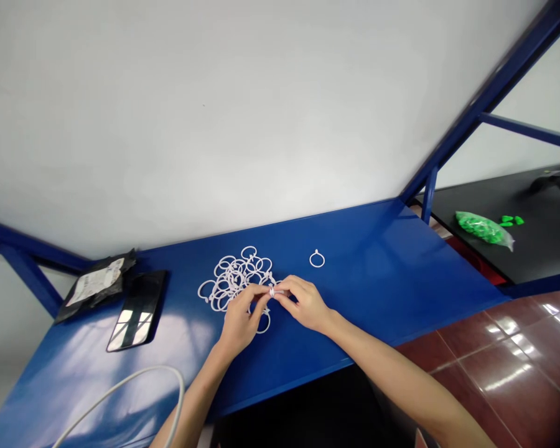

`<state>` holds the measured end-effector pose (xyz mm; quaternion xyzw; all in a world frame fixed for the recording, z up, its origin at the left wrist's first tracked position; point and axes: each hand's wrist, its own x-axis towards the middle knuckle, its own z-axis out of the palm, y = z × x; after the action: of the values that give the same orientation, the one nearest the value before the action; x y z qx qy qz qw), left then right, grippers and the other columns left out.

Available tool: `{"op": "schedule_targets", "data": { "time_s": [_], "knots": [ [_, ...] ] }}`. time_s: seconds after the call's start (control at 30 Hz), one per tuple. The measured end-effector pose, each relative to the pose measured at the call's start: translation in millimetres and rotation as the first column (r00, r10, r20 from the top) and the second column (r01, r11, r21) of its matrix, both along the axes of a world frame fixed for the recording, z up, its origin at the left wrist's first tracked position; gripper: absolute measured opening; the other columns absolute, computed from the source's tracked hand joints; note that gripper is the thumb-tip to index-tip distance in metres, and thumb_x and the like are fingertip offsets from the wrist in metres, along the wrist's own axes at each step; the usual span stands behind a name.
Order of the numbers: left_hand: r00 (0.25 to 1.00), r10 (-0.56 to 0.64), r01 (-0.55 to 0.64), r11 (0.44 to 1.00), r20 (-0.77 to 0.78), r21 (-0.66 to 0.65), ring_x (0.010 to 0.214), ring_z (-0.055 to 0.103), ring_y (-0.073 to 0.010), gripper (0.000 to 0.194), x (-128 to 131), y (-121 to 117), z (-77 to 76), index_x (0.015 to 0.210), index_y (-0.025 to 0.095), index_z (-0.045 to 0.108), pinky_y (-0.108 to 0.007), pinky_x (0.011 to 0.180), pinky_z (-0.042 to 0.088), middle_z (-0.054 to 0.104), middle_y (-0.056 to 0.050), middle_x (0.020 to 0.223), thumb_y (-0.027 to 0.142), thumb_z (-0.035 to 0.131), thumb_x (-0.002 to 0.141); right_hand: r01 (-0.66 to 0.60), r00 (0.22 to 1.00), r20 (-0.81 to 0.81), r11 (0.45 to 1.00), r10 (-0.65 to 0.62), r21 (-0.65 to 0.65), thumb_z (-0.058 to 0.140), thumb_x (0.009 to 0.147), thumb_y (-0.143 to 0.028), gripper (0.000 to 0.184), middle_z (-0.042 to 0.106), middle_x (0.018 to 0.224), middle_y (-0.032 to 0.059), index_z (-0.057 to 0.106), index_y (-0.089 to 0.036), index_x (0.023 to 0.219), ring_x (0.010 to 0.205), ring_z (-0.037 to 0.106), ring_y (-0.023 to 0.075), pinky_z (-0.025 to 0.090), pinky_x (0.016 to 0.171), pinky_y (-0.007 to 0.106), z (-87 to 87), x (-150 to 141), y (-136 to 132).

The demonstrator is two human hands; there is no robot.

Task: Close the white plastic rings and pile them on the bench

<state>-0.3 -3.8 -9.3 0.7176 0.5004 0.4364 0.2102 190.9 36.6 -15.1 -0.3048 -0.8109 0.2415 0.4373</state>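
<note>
A pile of several white plastic rings [236,277] lies on the blue table [378,274]. Just in front of the pile, my left hand [240,320] and my right hand [303,303] meet, both pinching one white ring [267,311] at its clasp between fingertips. The ring's loop hangs below my left fingers. A single closed white ring [317,259] lies apart, behind my right hand.
A dark phone [137,309] and a black packet with a white label [97,283] lie at the left of the table. A white cable [135,386] loops over the front edge. On a black table to the right sits a bag of green pieces [483,228]. Blue frame posts rise at both sides.
</note>
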Motion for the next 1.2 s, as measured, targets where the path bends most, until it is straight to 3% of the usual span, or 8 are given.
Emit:
{"op": "schedule_targets", "data": {
  "time_s": [0.13,0.4,0.63,0.77,0.9,1.07,1.13,1.2],
  "knots": [
    [0.991,0.019,0.006,0.983,-0.13,0.184,0.08,0.07,-0.0144,0.013,1,-1,-3.5,0.101,0.022,0.064,-0.026,0.073,0.056,0.072,-0.002,0.089,0.018,0.051,0.1,-0.004,0.999,0.045,0.999,0.006,-0.048,0.051,0.105,-0.036,0.023,0.068,0.081,0.003,0.067,-0.021,0.1,0.069,0.064,0.0144,0.054,0.067,0.027,0.0,-1,-4],
    [0.937,0.078,0.044,0.94,-0.339,0.339,0.069,0.062,-0.0104,0.03,4,-8,-8.2,0.103,0.02,0.064,-0.02,0.063,0.05,0.065,-0.002,0.083,0.004,0.039,0.098,-0.064,0.998,0.023,0.997,0.065,-0.034,0.05,0.106,-0.028,0.019,0.068,0.086,0.0036,0.064,-0.021,0.096,0.073,0.064,0.0148,0.051,0.065,0.026,3.2,1,-11],
    [0.922,0.08,0.033,0.958,-0.379,0.283,0.082,0.065,-0.0171,0.021,8,-3,-10.3,0.108,0.021,0.064,-0.03,0.075,0.055,0.069,-0.005,0.091,0.012,0.047,0.099,-0.037,0.989,0.143,0.999,0.031,0.037,0.049,0.107,-0.032,0.023,0.072,0.086,0.0036,0.069,-0.022,0.099,0.073,0.068,0.0148,0.053,0.068,0.026,3.1,7,0],
    [0.904,0.159,-0.063,0.968,-0.397,0.244,0.103,0.063,-0.0262,0.021,10,2,-9.1,0.116,0.021,0.063,-0.043,0.091,0.052,0.07,-0.01,0.112,0.025,0.064,0.095,0.213,0.961,0.169,0.975,-0.221,0.063,0.051,0.106,-0.035,0.024,0.074,0.091,0.0043,0.07,-0.022,0.101,0.082,0.071,0.0165,0.053,0.074,0.027,3.8,18,16],
    [0.876,0.193,-0.086,0.964,-0.442,0.251,0.099,0.06,-0.027,0.002,7,3,-12.2,0.094,0.022,0.068,-0.044,0.09,0.048,0.071,-0.007,0.101,0.023,0.066,0.093,0.558,0.77,0.307,0.823,-0.559,0.1,0.049,0.106,-0.038,0.029,0.072,0.1,0.0066,0.072,-0.021,0.101,0.078,0.069,0.0179,0.051,0.064,0.028,3.0,40,35],
    [0.883,0.195,-0.085,0.961,-0.427,0.262,0.096,0.059,-0.0252,0.007,4,3,-11.7,0.091,0.022,0.068,-0.042,0.087,0.045,0.073,-0.005,0.097,0.021,0.063,0.096,0.713,0.581,0.444,0.689,-0.682,0.127,0.053,0.103,-0.036,0.027,0.067,0.109,0.0091,0.074,-0.02,0.107,0.081,0.068,0.0207,0.048,0.056,0.029,1.2,59,46],
    [0.888,0.18,-0.073,0.963,-0.423,0.258,0.095,0.058,-0.0244,0.008,4,3,-9.2,0.091,0.023,0.068,-0.041,0.086,0.043,0.073,-0.004,0.097,0.021,0.062,0.097,0.733,0.561,0.448,0.669,-0.697,0.123,0.056,0.101,-0.035,0.026,0.065,0.113,0.0112,0.073,-0.019,0.112,0.088,0.068,0.0231,0.05,0.06,0.03,2.3,59,46],
    [0.89,0.174,-0.067,0.964,-0.421,0.258,0.094,0.057,-0.0238,0.01,4,3,-6.7,0.091,0.023,0.068,-0.04,0.085,0.042,0.074,-0.003,0.096,0.02,0.061,0.097,0.718,0.6,0.412,0.689,-0.686,0.099,0.057,0.1,-0.035,0.026,0.064,0.115,0.0124,0.072,-0.018,0.115,0.092,0.068,0.0243,0.053,0.065,0.032,4.7,55,44]
  ]
}}
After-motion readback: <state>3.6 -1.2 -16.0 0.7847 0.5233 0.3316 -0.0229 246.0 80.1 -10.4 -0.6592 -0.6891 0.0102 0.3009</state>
